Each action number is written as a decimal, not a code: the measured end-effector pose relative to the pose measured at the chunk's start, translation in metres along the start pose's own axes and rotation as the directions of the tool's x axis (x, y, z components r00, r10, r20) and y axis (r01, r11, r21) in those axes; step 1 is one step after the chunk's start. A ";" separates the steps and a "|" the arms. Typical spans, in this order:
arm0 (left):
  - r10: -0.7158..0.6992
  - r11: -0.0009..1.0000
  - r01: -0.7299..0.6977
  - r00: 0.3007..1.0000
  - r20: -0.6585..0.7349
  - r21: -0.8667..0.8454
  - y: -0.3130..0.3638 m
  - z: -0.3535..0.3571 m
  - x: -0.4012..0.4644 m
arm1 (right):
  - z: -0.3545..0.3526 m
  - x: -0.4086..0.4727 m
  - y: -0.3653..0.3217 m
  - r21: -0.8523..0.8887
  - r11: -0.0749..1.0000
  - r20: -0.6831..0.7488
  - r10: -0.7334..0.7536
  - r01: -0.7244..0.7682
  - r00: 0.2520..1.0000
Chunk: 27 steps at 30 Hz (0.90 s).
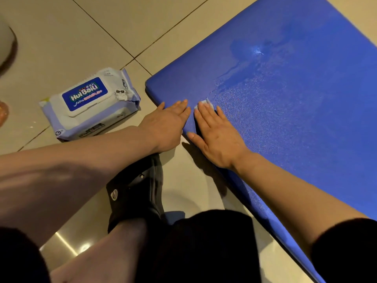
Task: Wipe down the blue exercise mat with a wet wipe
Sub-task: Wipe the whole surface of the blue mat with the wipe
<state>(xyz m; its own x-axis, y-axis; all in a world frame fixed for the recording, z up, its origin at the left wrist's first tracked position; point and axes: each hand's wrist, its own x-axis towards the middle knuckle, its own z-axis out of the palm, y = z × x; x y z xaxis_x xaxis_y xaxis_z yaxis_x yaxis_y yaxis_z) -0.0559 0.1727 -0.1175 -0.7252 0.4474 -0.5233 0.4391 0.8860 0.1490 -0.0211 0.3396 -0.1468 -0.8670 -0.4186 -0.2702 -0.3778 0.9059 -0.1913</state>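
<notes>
**Now wiping near the mat's corner**

Right hand (219, 135) lies flat, fingers straight, pressing the wipe (206, 103) onto the mat (295, 111); only a white scrap peeks out past its fingertips. Left hand (167, 127) sits just beside it, spread flat too, resting on the mat's edge as if to pin it. Beyond the right hand a damp sheen spreads across the blue surface. Pack (89, 103) lies closed on the floor (61, 37), off past the left hand. That wipe looks thin, limp and wet, likely to bunch, so broad palm pressure suits it better than a pinch. Mat seems padded, grippy, probably light enough to slide.
</notes>
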 end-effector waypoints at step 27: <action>0.001 0.999 -0.003 1.000 -0.026 -0.048 -0.016 0.007 -0.010 | 0.040 -0.058 -0.005 0.020 0.999 -0.122 -0.023 0.025 0.992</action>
<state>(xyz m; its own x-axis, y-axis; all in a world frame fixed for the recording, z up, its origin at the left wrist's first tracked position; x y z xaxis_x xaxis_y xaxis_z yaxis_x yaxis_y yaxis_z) -0.0520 0.1529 -0.1201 -0.7379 0.4517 -0.5015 0.4150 0.8896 0.1905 0.0437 0.3569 -0.1676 -0.8914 -0.4282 -0.1488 -0.3931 0.8936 -0.2165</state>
